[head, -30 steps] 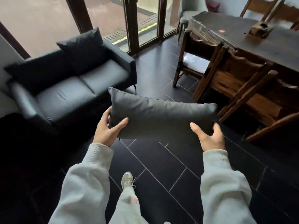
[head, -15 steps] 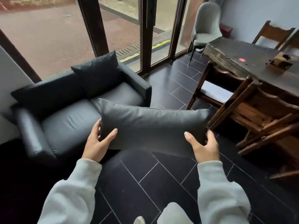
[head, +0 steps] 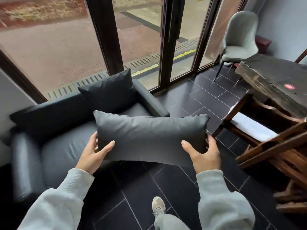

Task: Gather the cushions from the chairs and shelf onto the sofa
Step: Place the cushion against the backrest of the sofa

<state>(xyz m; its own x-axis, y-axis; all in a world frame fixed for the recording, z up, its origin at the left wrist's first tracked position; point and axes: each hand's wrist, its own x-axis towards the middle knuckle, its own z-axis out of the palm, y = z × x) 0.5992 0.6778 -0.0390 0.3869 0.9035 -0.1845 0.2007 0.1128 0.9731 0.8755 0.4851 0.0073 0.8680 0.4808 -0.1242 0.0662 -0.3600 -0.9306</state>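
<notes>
I hold a long grey rectangular cushion [head: 149, 135] level in front of me. My left hand [head: 93, 155] grips its left end and my right hand [head: 204, 155] grips its right end. The cushion hangs over the front right part of a dark leather sofa [head: 58, 151], above the seat's edge. A dark square cushion [head: 108, 92] leans upright against the sofa's back at its right end. Another dark cushion [head: 43, 120] lies along the backrest on the left.
A wooden chair [head: 259, 130] with a white seat pad stands to the right, beside a dark wooden table [head: 272, 83]. A grey upholstered chair [head: 239, 40] sits in the far corner by the glass doors [head: 137, 39]. Dark floor tiles [head: 166, 188] lie underfoot, with my shoe [head: 158, 206] on them.
I have walked closer to the sofa with the grey cushion held in both hands. The sofa now fills more of the left, and the cushion overlaps its seat.
</notes>
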